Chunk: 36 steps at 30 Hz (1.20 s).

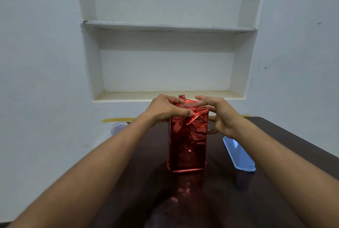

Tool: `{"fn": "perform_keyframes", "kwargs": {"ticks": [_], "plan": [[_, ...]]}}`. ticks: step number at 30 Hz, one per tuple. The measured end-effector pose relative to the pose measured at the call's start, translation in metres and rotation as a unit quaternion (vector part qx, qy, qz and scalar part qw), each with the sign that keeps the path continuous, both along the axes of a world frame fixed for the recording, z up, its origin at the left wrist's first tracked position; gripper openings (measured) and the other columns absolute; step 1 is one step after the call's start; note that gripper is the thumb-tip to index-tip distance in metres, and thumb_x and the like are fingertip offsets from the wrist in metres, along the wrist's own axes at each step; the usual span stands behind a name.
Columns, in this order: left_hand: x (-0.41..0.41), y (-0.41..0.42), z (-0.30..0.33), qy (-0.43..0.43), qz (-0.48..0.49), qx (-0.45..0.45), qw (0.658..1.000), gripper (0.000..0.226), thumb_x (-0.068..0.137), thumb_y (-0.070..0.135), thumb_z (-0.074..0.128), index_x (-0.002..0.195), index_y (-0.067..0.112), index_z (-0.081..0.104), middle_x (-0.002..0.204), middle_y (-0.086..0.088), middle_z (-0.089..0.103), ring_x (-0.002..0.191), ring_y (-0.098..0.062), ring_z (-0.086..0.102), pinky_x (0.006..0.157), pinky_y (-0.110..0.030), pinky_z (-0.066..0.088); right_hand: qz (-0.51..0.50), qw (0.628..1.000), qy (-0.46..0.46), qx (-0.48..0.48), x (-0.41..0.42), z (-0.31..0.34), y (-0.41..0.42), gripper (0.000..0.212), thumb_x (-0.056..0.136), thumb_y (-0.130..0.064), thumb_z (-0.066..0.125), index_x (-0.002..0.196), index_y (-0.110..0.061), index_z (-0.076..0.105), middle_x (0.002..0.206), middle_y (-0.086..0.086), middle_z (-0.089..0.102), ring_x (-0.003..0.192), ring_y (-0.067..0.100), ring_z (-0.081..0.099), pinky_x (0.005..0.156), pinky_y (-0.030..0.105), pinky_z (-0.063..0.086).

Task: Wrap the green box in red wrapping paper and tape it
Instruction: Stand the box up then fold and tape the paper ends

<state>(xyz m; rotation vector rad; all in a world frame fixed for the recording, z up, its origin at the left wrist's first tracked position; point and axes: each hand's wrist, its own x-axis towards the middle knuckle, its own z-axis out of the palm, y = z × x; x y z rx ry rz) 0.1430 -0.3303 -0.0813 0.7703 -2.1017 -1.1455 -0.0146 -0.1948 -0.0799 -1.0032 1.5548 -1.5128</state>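
Now left hand [166, 109] pinches red wrapping paper [188, 136]; right hand [219, 116] presses top.

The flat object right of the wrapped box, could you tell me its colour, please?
Light blue; the flat object shows in the head view.

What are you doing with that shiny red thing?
A person is wrapping a present. The box stands upright on a dark table, already covered in shiny red wrapping paper. The left hand holds the crinkled folds down at the top, and the right hand is at the top edge, where a strip of clear tape seems to lie across the paper. A blue tray lies to the right.
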Motion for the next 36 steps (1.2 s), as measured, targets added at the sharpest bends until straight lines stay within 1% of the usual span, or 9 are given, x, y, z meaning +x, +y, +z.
{"fn": "perform_keyframes", "kwargs": {"ticks": [4, 6, 10, 13, 19, 22, 23, 27, 36], "plan": [[-0.01, 0.001, -0.002, 0.011, -0.006, 0.021, 1.0, 0.075, 0.036, 0.052, 0.098, 0.106, 0.031, 0.082, 0.104, 0.006, 0.08, 0.092, -0.011, 0.077, 0.076, -0.029, 0.064, -0.207, 0.975, 0.009, -0.075, -0.009, -0.014, 0.017, 0.013, 0.088, -0.028, 0.067, 0.096, -0.025, 0.077, 0.116, -0.005, 0.07, 0.118, 0.019, 0.063, 0.091, 0.05, 0.051], [-0.013, 0.0, 0.0, -0.001, -0.01, 0.021, 1.0, 0.073, 0.039, 0.051, 0.099, 0.107, 0.031, 0.081, 0.105, 0.007, 0.079, 0.088, -0.009, 0.076, 0.062, -0.023, 0.057, -0.251, 0.964, 0.034, -0.087, -0.012, -0.024, 0.029, 0.009, 0.089, -0.024, 0.067, 0.087, -0.025, 0.077, 0.101, -0.004, 0.074, 0.109, 0.021, 0.069, 0.086, 0.042, 0.055], [-0.01, -0.002, 0.003, -0.026, -0.018, 0.027, 0.999, 0.052, 0.059, 0.036, 0.1, 0.107, 0.031, 0.079, 0.102, 0.01, 0.078, 0.08, -0.006, 0.071, 0.056, -0.02, 0.045, -0.227, 0.95, 0.185, -0.111, -0.008, -0.017, 0.034, 0.016, 0.089, -0.024, 0.068, 0.091, -0.032, 0.082, 0.097, -0.018, 0.075, 0.106, 0.007, 0.067, 0.098, 0.032, 0.052], [-0.006, 0.001, 0.007, -0.035, -0.036, 0.023, 0.998, 0.046, 0.066, 0.029, 0.097, 0.108, 0.031, 0.078, 0.096, 0.012, 0.076, 0.073, -0.002, 0.07, 0.053, -0.018, 0.046, -0.137, 0.948, 0.274, -0.083, -0.002, 0.006, 0.017, 0.015, 0.088, -0.027, 0.07, 0.094, -0.033, 0.083, 0.097, -0.019, 0.076, 0.102, -0.002, 0.065, 0.093, 0.022, 0.049], [0.002, 0.001, 0.009, -0.032, -0.078, 0.054, 0.995, 0.068, 0.063, 0.036, 0.088, 0.126, 0.039, 0.064, 0.129, 0.007, 0.065, 0.093, -0.013, 0.068, 0.076, -0.031, 0.053, -0.026, 0.977, 0.204, -0.052, -0.001, 0.002, -0.001, 0.018, 0.094, -0.024, 0.067, 0.104, -0.029, 0.082, 0.104, -0.006, 0.077, 0.093, 0.011, 0.066, 0.088, 0.033, 0.05], [0.0, 0.009, 0.019, -0.046, -0.093, 0.048, 0.993, 0.051, 0.072, 0.052, 0.074, 0.122, 0.052, 0.062, 0.123, 0.005, 0.069, 0.087, -0.022, 0.064, 0.075, -0.035, 0.052, -0.006, 0.986, 0.16, -0.043, -0.001, -0.005, 0.001, 0.022, 0.089, -0.037, 0.067, 0.107, -0.037, 0.081, 0.118, 0.011, 0.073, 0.093, 0.025, 0.057, 0.094, 0.055, 0.051], [-0.002, 0.012, 0.022, -0.059, -0.087, 0.031, 0.994, 0.042, 0.075, 0.058, 0.071, 0.117, 0.054, 0.064, 0.12, 0.005, 0.072, 0.088, -0.025, 0.066, 0.076, -0.038, 0.054, -0.005, 0.988, 0.144, -0.046, 0.0, -0.006, 0.002, 0.022, 0.089, -0.036, 0.068, 0.107, -0.036, 0.081, 0.115, 0.014, 0.075, 0.092, 0.026, 0.057, 0.087, 0.051, 0.05], [-0.007, 0.015, 0.019, -0.078, -0.053, -0.03, 0.995, 0.035, 0.079, 0.071, 0.076, 0.109, 0.052, 0.073, 0.119, 0.009, 0.074, 0.106, -0.021, 0.074, 0.087, -0.044, 0.061, -0.008, 0.991, 0.122, -0.063, 0.004, -0.005, 0.003, 0.019, 0.097, -0.03, 0.065, 0.109, -0.031, 0.08, 0.1, -0.001, 0.079, 0.09, 0.015, 0.072, 0.083, 0.037, 0.05], [0.003, 0.017, 0.016, -0.048, -0.053, 0.023, 0.997, 0.034, 0.072, 0.043, 0.094, 0.101, 0.04, 0.077, 0.096, 0.015, 0.079, 0.095, -0.007, 0.076, 0.089, -0.04, 0.062, -0.005, 0.999, 0.048, -0.025, -0.003, -0.01, -0.001, 0.029, 0.095, -0.042, 0.067, 0.123, -0.044, 0.072, 0.121, -0.01, 0.074, 0.117, 0.019, 0.067, 0.105, 0.06, 0.046]]}}
